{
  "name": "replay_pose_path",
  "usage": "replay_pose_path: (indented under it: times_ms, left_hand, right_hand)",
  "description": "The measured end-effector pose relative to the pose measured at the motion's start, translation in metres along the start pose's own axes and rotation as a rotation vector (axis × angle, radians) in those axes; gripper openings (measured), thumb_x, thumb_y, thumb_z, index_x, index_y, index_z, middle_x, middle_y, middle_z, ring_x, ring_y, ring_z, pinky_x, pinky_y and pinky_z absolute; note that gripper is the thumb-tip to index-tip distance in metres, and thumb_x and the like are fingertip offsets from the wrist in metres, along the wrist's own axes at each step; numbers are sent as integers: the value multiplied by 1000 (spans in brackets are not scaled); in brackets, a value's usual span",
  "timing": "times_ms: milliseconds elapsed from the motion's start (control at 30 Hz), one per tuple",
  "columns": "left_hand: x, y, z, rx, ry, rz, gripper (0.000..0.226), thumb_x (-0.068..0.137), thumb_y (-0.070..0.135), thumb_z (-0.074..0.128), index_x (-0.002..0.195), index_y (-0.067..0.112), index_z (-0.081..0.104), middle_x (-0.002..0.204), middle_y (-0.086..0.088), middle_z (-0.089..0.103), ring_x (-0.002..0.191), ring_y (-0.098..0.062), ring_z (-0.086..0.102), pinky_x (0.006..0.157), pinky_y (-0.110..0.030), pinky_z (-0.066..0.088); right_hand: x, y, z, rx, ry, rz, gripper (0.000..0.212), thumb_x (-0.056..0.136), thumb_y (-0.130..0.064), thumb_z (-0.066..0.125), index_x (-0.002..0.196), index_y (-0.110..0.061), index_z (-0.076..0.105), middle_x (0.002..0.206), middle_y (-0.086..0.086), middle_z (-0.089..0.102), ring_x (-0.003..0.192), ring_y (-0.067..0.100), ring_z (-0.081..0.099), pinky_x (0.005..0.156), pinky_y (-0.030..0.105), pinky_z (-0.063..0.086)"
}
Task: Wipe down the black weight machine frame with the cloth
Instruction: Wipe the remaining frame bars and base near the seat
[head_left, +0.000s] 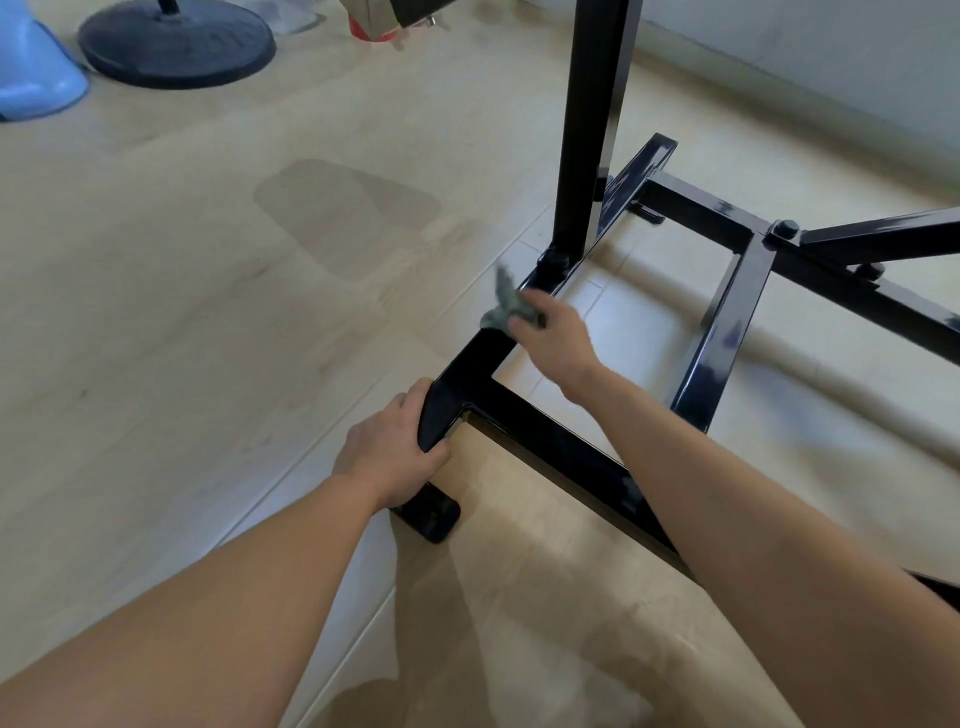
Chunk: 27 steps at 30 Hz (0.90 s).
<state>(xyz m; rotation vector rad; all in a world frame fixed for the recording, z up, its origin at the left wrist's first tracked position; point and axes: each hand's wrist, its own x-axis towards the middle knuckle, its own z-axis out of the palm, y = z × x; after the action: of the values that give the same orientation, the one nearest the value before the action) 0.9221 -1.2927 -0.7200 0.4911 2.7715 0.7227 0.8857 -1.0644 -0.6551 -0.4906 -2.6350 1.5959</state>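
Gripping small crumpled grey-green cloth (506, 306) in right hand (550, 338), fingers bunched round it. Too blurred to read exact finger lay. Pressed on black square-tube steel weight machine frame (550, 447), mid-picture, on the floor rail just below the upright black post (592, 130).

Left hand (395, 457) wrapped round the frame's corner end, lower centre, bracing.

Likely failure points:
- Snagging cloth on the bolt heads (553, 258) at the post foot, or rapping knuckles on the post, if pushed further up-rail.
- Losing the cloth: small wad, little to hold.
- Smearing rather than cleaning; pale streaks visible on the bars at right.
- Frame skating on pale wood-look floor (208, 312) if brace released.

Rail long axis: diagonal, lower centre toward upper right, lying flat. Cloth tail pointing upper left, across the rail.
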Motion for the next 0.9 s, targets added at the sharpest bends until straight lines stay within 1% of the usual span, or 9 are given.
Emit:
replay_pose_path:
  times_ms: [67, 200, 267, 367, 500, 600, 733, 800, 900]
  left_hand:
    - [1, -1, 1, -1, 1, -4, 71, 91, 50, 55, 151, 38, 19, 123, 6, 57, 96, -21, 59, 80, -37, 44]
    - [1, -2, 2, 5, -3, -9, 72, 91, 50, 55, 151, 38, 18, 122, 6, 57, 96, -23, 59, 83, -39, 48]
    - [1, -1, 2, 8, -1, -10, 73, 91, 50, 56, 152, 37, 18, 124, 5, 57, 98, -24, 59, 84, -39, 48]
    - [1, -1, 2, 10, 6, -1, 73, 90, 50, 56, 150, 37, 18, 123, 3, 57, 98, -24, 59, 82, -38, 47]
    - [2, -1, 2, 6, 0, 1, 73, 90, 50, 56, 150, 37, 17, 122, 3, 57, 98, -24, 59, 83, -40, 49]
    - [2, -3, 2, 1, -8, 2, 72, 90, 51, 55, 150, 36, 17, 117, 5, 56, 92, -22, 57, 79, -38, 47]
    - [1, -3, 1, 4, -11, 6, 72, 92, 50, 55, 151, 36, 17, 117, 5, 56, 91, -21, 57, 79, -38, 48]
    - [1, -2, 1, 8, -13, 5, 72, 92, 50, 56, 151, 36, 17, 118, 5, 56, 92, -22, 58, 80, -39, 49]
    - [1, -2, 2, 13, -13, 5, 71, 90, 49, 57, 149, 36, 19, 117, 4, 57, 93, -24, 59, 80, -39, 48]
  right_hand:
    - [-2, 16, 6, -273, -42, -37, 47, 98, -19, 61, 145, -19, 54, 131, 6, 58, 122, 26, 53, 103, 31, 41]
    - [-9, 26, 8, -470, 14, -238, 55, 100, -11, 53, 151, -27, 45, 145, 6, 51, 123, 33, 44, 107, 45, 39]
    - [-16, 28, 13, -610, -17, -402, 47, 101, -9, 53, 145, -25, 52, 150, 6, 50, 125, 35, 46, 106, 49, 42]
    - [-30, 36, 25, -780, -97, -555, 38, 101, -21, 55, 138, -19, 60, 153, 9, 48, 134, 38, 43, 108, 52, 42]
    - [-38, 45, 23, -857, -186, -558, 51, 104, -44, 41, 150, -22, 47, 163, 5, 33, 148, 32, 28, 116, 47, 31]
    - [-16, 40, 7, -918, -148, -378, 55, 106, -51, 27, 156, -29, 35, 168, 0, 19, 151, 33, 21, 118, 52, 30]
    - [10, 30, -1, -892, -94, -196, 45, 106, -47, 29, 147, -31, 42, 167, -6, 15, 141, 37, 27, 101, 53, 38]
    - [1, 28, 7, -880, -112, -249, 44, 106, -42, 34, 146, -30, 44, 165, -4, 18, 136, 38, 31, 100, 53, 38]
    - [-31, 34, 21, -928, -192, -466, 47, 104, -41, 40, 149, -29, 44, 162, -2, 27, 133, 34, 32, 105, 52, 35]
